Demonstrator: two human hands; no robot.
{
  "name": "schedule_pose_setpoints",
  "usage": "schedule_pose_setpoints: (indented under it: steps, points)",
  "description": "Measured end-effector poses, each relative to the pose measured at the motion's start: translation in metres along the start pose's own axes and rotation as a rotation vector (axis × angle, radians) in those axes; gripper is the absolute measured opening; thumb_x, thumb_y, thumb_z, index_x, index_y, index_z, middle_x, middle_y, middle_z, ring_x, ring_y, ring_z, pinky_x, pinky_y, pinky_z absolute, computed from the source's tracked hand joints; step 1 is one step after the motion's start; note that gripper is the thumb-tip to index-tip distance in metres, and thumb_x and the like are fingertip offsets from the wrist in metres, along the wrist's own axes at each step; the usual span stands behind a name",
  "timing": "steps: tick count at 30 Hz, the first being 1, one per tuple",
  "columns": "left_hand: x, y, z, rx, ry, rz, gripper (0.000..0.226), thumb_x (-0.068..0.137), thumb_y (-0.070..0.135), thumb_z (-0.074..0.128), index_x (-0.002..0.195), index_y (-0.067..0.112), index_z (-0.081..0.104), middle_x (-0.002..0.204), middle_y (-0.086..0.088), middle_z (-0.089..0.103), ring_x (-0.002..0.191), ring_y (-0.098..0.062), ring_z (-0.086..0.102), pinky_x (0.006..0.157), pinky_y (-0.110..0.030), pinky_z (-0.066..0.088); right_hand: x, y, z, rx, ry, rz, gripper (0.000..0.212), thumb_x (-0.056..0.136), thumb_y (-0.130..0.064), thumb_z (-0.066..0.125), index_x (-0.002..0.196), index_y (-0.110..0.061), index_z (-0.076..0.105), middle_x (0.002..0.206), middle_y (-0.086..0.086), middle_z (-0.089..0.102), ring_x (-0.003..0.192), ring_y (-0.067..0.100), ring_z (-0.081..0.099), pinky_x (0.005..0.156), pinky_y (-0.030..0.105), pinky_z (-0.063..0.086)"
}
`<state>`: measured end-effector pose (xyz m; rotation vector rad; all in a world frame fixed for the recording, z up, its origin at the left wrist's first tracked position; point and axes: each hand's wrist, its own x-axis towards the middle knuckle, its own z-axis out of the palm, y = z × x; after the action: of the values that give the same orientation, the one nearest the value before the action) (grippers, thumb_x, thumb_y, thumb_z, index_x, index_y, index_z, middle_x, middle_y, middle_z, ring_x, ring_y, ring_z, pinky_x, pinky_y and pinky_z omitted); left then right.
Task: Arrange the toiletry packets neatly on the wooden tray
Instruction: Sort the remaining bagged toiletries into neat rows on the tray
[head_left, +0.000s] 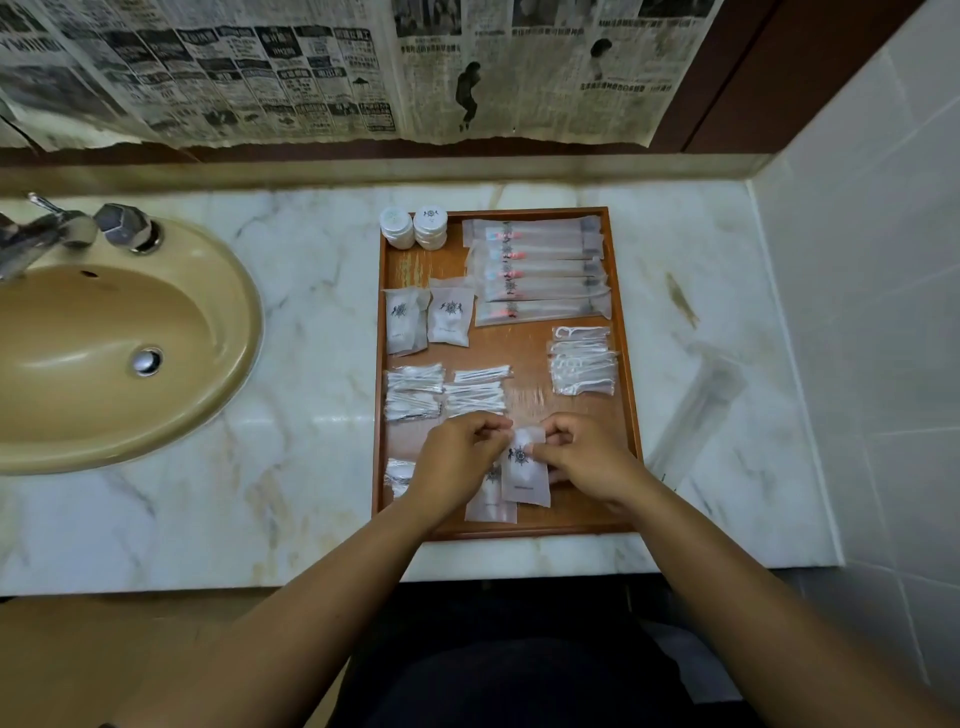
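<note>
Bathroom: marble vanity counter (291, 312), beige sink (104, 332), tap (36, 228), tiled wall (872, 260).

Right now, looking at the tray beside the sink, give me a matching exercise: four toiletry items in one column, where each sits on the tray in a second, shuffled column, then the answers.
Things
1. round white tubs
2. long toothbrush packets
3. floss pick packets
4. small logo packet

Places on the wooden tray
A. near edge, pinched between the left hand and right hand
B. far left corner
C. right side, about midway
D. far right, laid in a row

Pairs: 1-B, 2-D, 3-C, 4-A
</note>
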<state>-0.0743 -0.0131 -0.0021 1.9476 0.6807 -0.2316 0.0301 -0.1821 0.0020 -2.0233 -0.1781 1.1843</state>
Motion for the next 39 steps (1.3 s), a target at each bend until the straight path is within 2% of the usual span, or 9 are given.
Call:
schedule_pose_setpoints:
  steps: [3,9,13,16,20,26,30,35,39]
  points:
    - [0.006,-0.001,-0.001,0.009,0.017,-0.023,0.012,0.096,0.032,0.070,0.103,0.027,0.078,0.085,0.017,0.071,0.075,0.001,0.064,0.067,-0.018,0.048,0.006,0.002,0.001,-0.057,0.042,-0.020,0.024,0.079,-0.046,0.078,0.096,-0.031,0.071,0.093,-0.004,0.075,0.087,0.019,0.073,0.081,0.051,0.062]
    - [0.021,-0.001,-0.020,0.040,0.104,-0.010,0.019,0.095,0.037,0.068,0.111,0.027,0.075,0.089,0.012,0.071,0.082,-0.008,0.069,0.073,-0.031,0.057,0.016,-0.029,0.003,-0.086,0.105,-0.086,0.014,0.091,-0.033,0.075,0.096,-0.038,0.062,0.099,-0.007,0.072,0.091,0.013,0.069,0.088,0.044,0.060]
    - [0.031,-0.003,-0.034,0.050,0.149,-0.026,0.014,0.097,0.035,0.065,0.100,0.025,0.076,0.090,0.013,0.070,0.084,-0.003,0.064,0.072,-0.021,0.049,0.031,-0.044,0.007,-0.074,0.100,-0.108,0.015,0.090,-0.030,0.076,0.100,-0.032,0.064,0.097,-0.005,0.073,0.092,0.014,0.070,0.090,0.047,0.058]
    - [0.041,-0.004,-0.049,0.025,0.199,-0.013,0.015,0.097,0.035,0.065,0.097,0.024,0.075,0.090,0.013,0.071,0.085,-0.004,0.064,0.075,-0.026,0.050,0.044,-0.059,0.010,-0.087,0.125,-0.128,0.024,0.089,-0.029,0.076,0.108,-0.029,0.062,0.097,-0.004,0.071,0.093,0.015,0.069,0.092,0.046,0.057]
    - [0.060,-0.004,-0.078,0.061,0.330,0.029,0.025,0.098,0.032,0.065,0.120,0.022,0.070,0.109,0.006,0.070,0.097,-0.010,0.064,0.075,-0.016,0.045,0.076,-0.092,0.013,-0.028,0.207,-0.149,0.021,0.086,-0.030,0.077,0.103,-0.025,0.067,0.094,-0.004,0.073,0.085,0.017,0.072,0.085,0.048,0.060]
    - [0.099,-0.034,-0.104,0.483,0.429,0.254,0.047,0.104,0.014,0.048,0.150,0.006,0.046,0.150,-0.015,0.050,0.135,-0.031,0.049,0.115,-0.040,0.038,0.130,-0.139,0.024,0.039,0.341,-0.172,0.020,0.085,-0.026,0.075,0.099,-0.031,0.062,0.095,-0.007,0.071,0.087,0.019,0.072,0.084,0.045,0.061]
    - [0.115,-0.053,-0.105,0.666,0.343,0.453,0.053,0.095,-0.005,0.054,0.147,-0.002,0.047,0.151,-0.024,0.047,0.138,-0.040,0.047,0.119,-0.054,0.032,0.149,-0.148,0.034,-0.137,0.395,-0.210,0.030,0.091,-0.019,0.074,0.117,-0.018,0.061,0.102,0.000,0.069,0.092,0.018,0.066,0.076,0.029,0.052]
    - [0.125,-0.061,-0.107,0.703,0.258,0.486,0.053,0.092,-0.001,0.063,0.144,-0.002,0.051,0.150,-0.024,0.048,0.138,-0.041,0.048,0.117,-0.059,0.034,0.152,-0.141,0.047,-0.551,0.533,-0.329,0.042,0.088,-0.023,0.077,0.126,-0.018,0.059,0.121,0.006,0.058,0.109,0.027,0.057,0.082,0.043,0.056]
    - [0.127,-0.064,-0.109,0.747,0.230,0.499,0.052,0.091,0.001,0.066,0.141,-0.001,0.054,0.147,-0.022,0.052,0.139,-0.040,0.049,0.116,-0.064,0.032,0.149,-0.122,0.050,-0.871,0.589,-0.617,0.034,0.086,-0.022,0.073,0.120,-0.021,0.070,0.133,0.006,0.058,0.118,0.032,0.049,0.097,0.050,0.045]
